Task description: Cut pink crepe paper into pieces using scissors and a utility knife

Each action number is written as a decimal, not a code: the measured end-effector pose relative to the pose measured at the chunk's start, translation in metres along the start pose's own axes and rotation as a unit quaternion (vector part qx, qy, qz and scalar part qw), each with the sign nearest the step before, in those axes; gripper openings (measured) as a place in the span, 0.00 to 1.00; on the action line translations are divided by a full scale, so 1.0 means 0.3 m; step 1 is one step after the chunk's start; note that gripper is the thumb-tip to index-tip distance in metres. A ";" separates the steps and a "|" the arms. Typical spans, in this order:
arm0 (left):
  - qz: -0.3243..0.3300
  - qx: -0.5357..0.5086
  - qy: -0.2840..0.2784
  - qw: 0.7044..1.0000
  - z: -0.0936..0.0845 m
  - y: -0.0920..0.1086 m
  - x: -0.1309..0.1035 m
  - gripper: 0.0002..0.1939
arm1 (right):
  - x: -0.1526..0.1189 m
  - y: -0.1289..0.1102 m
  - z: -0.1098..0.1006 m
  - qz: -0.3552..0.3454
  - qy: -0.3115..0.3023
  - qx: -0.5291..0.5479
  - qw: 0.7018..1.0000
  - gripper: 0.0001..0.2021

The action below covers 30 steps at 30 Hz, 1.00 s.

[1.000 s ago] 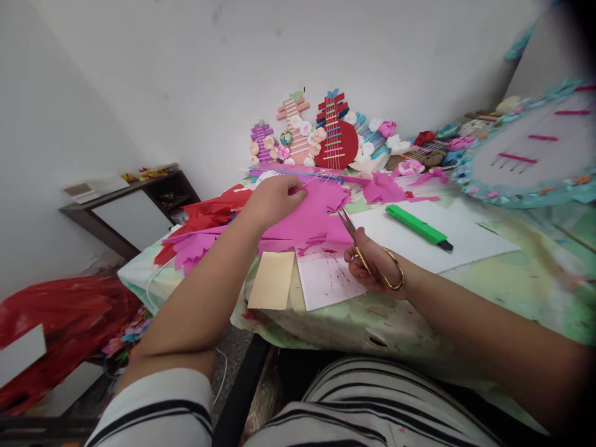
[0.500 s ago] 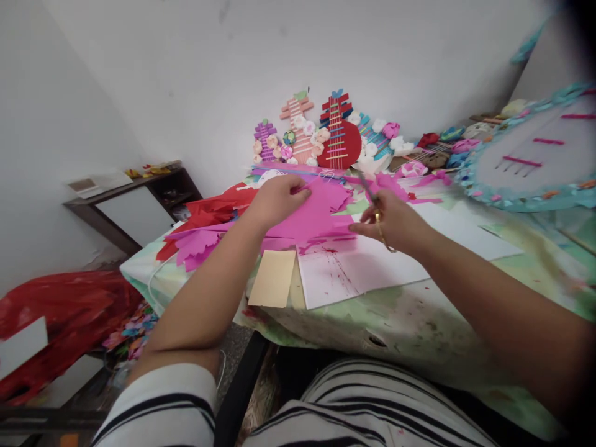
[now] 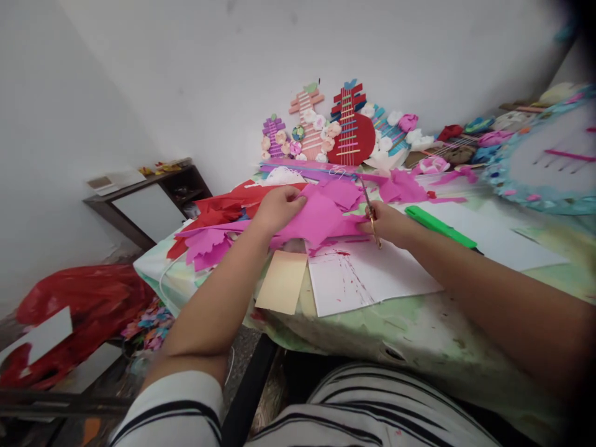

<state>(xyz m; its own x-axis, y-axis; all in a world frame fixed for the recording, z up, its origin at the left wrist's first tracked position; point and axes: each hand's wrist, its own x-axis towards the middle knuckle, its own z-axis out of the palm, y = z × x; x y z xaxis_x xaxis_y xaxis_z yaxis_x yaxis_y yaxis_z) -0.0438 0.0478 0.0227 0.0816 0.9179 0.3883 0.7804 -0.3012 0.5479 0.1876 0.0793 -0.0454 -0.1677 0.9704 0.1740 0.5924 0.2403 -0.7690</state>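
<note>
Left hand (image 3: 278, 212) has its thumb and fingers closed on the big piece of pink paper (image 3: 321, 217), pinching it near the upper left part. Right hand (image 3: 390, 222) is wrapped around a pair of scissors (image 3: 371, 210), gold handle hanging down by the palm and blades pointing away towards the wall. Its fingertips are right at the paper's right edge too, but I honestly can't tell if they're pinching it or just touching.

So the pink paper is basically between the two hands, with its near edge overlapping a white sheet (image 3: 358, 282) that has red streaks all over it. Just left of that sheet there's a tan card (image 3: 282, 282) close to the table edge, and off to the right a green tool (image 3: 440, 228) with a dark end lies on white paper, partly behind the right forearm.

Left side of the table has some crumpled red paper (image 3: 216, 211) next to more pink bits. It's all on a blotchy green-and-white tablecloth (image 3: 419, 332). At the back, against the wall, you've got a row of craft instruments with strings and paper flowers, the red one (image 3: 361, 139) being the easiest to spot, and a low cabinet (image 3: 149, 211) sits well off to the left
</note>
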 end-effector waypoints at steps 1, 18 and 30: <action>-0.012 -0.022 0.012 1.000 0.008 -0.013 0.009 0.10 | 0.006 0.004 -0.004 0.005 -0.006 0.022 1.000 0.13; 0.096 0.092 -0.033 0.991 0.204 0.017 -0.083 0.44 | 0.100 0.017 0.006 0.066 -0.071 0.251 0.963 0.11; 0.245 0.305 0.019 0.920 0.187 0.059 -0.152 0.11 | -0.013 -0.036 -0.068 -0.053 -0.116 -0.042 0.991 0.11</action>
<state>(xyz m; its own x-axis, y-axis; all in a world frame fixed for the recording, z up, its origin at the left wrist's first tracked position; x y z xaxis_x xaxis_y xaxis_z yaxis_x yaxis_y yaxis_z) 0.0011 0.0151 -0.0270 0.5031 0.6976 0.5101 0.8597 -0.4646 -0.2124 0.1980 0.0734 -0.0252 -0.4028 0.9100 0.0980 0.6242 0.3515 -0.6977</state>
